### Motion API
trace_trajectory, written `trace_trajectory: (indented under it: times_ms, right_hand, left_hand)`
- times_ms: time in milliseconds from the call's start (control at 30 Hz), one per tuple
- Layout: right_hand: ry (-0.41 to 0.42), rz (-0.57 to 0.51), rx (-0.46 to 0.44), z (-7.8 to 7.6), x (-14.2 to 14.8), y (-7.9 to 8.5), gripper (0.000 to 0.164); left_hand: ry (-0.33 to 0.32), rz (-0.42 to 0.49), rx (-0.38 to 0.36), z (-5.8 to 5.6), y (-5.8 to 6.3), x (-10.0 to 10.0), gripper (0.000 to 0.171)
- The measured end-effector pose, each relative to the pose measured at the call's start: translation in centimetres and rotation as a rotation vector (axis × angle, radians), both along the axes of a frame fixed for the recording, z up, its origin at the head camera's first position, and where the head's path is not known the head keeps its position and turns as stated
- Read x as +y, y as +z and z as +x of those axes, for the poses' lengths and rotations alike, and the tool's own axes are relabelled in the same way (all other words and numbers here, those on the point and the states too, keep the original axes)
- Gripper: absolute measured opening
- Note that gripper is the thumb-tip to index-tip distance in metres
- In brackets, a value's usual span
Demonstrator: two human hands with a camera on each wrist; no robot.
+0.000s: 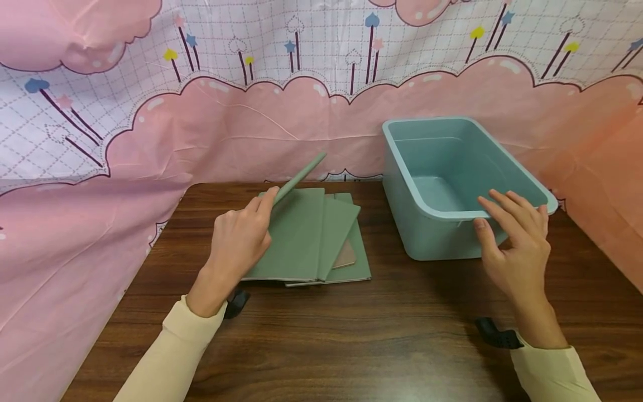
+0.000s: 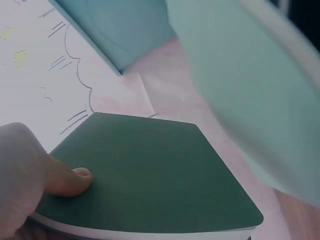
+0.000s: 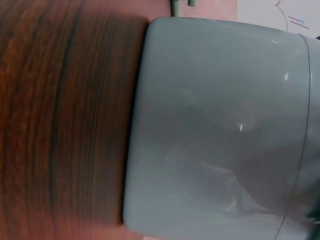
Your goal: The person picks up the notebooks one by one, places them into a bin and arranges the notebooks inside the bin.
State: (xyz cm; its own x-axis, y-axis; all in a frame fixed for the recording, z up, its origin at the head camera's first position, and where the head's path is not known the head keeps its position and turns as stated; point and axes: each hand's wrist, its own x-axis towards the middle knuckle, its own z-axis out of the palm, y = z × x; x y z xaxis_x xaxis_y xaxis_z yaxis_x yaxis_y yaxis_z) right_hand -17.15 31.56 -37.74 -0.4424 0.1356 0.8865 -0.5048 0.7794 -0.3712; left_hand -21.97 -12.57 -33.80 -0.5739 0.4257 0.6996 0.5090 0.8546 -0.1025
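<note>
A green notebook (image 2: 150, 170) is gripped along one edge by my left hand (image 1: 241, 237), which holds it tilted up above the pile. In the left wrist view the thumb (image 2: 70, 180) presses flat on its cover, and its pale page edges show below. Beneath it lies a loose stack of green notebooks (image 1: 296, 240), fanned to the right, with a tan cover (image 1: 345, 255) peeking out between them. My right hand (image 1: 519, 251) is at the front rim of a blue-grey plastic bin (image 1: 422, 234), fingers spread and holding nothing.
The bin stands at the back right of the dark wooden table (image 1: 321, 346), and its visible floor is bare. Behind hangs a pink and white patterned cloth (image 1: 281, 117). A pale green surface (image 2: 250, 100) fills the upper right of the left wrist view.
</note>
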Motion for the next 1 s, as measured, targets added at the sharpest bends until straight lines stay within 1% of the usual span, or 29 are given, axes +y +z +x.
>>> trace_trajectory:
  times_ms: [167, 333, 633, 800, 1000]
  right_hand:
    - [0.003, -0.001, -0.005, 0.1, 0.0, 0.0, 0.035]
    - [0.003, 0.000, -0.006, 0.1, -0.1, 0.1, 0.034]
    - [-0.002, -0.009, -0.004, 0.4, -0.3, 0.4, 0.033]
    - [0.004, -0.010, -0.008, 0.4, -0.3, 0.5, 0.033]
    - [0.009, -0.013, -0.003, 0.4, -0.6, 0.5, 0.034]
  left_hand:
    - [-0.002, 0.011, 0.066, -0.1, 1.4, 0.6, 0.049]
    - [-0.005, 0.024, 0.090, -0.1, 2.4, 0.9, 0.050]
    - [-0.022, 0.040, 0.094, -0.1, 3.5, 1.7, 0.055]
    - [-0.022, 0.048, 0.129, 0.1, 4.0, 2.0, 0.052]
    - [-0.034, 0.070, 0.168, 0.5, 4.6, 2.1, 0.053]
